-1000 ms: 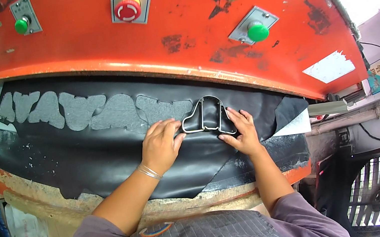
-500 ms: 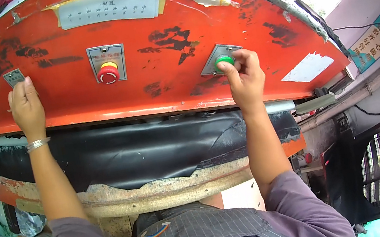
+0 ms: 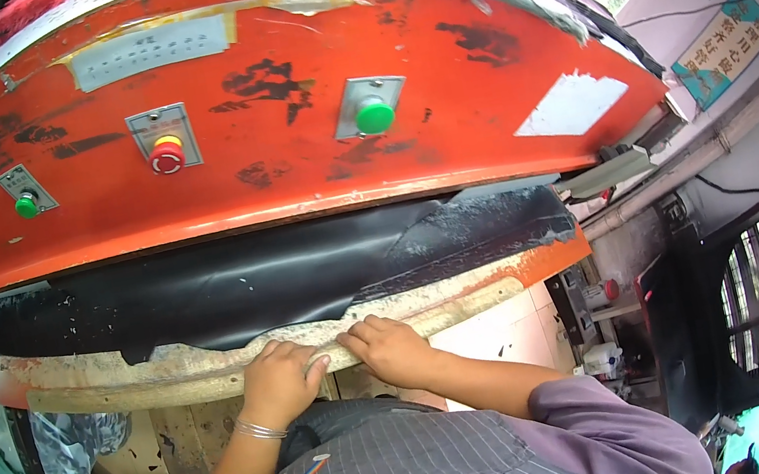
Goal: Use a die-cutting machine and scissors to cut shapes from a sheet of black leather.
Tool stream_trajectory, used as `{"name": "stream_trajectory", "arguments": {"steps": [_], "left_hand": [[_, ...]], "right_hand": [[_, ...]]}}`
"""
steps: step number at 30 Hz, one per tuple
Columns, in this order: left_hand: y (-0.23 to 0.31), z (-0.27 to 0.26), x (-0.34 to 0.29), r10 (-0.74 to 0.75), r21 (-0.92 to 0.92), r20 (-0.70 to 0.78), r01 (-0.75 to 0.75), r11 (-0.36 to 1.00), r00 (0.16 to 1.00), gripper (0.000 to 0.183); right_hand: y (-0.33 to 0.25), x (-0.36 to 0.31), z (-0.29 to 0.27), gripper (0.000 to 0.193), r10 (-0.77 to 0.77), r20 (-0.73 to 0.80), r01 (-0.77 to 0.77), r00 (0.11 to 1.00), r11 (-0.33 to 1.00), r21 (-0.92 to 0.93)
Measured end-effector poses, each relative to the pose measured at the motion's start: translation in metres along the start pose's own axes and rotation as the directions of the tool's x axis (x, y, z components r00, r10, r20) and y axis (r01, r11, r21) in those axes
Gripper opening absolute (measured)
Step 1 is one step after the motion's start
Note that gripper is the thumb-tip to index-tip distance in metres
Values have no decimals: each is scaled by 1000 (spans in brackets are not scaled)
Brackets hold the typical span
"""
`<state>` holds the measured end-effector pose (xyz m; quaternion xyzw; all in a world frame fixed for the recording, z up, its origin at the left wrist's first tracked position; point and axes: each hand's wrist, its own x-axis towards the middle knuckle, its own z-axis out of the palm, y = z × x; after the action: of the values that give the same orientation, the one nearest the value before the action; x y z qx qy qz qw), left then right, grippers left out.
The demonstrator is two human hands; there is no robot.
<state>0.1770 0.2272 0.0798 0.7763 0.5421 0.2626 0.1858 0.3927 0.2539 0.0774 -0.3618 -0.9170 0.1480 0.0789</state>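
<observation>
Smooth black sheet material (image 3: 207, 293), softly glossy with shallow creases and a ragged near margin, lies across the table (image 3: 138, 391); its far part passes from sight beneath an orange-red metal panel (image 3: 288, 177). The table's near border is pale, scuffed and curved, with orange paint toward the right end. The panel, blackened in patches, carries a left green button (image 3: 27, 206), a yellow-collared red button (image 3: 167, 158) and a domed right green button (image 3: 374, 116). The left hand (image 3: 279, 384) and right hand (image 3: 390, 351) rest close together but apart on the near border, fingers bent over it, half closed; whether they grip it or merely lean cannot be told. Half a second earlier, the hands were raised at the two green buttons; one second earlier, they flanked a metal outline frame on the sheet, whose grey cut shapes were then visible.
</observation>
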Motion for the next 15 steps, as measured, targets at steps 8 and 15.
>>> {"name": "stream_trajectory", "arguments": {"steps": [8,15], "left_hand": [[10,29,6,-76,-15,-110,75,997,991,14],[24,19,-21,-168,-104,216,193,976,962,16]], "right_hand": [[14,-4,10,26,38,-51,-40,998,998,-46],[49,47,-39,15,-67,-107,61,992,997,-54]]}}
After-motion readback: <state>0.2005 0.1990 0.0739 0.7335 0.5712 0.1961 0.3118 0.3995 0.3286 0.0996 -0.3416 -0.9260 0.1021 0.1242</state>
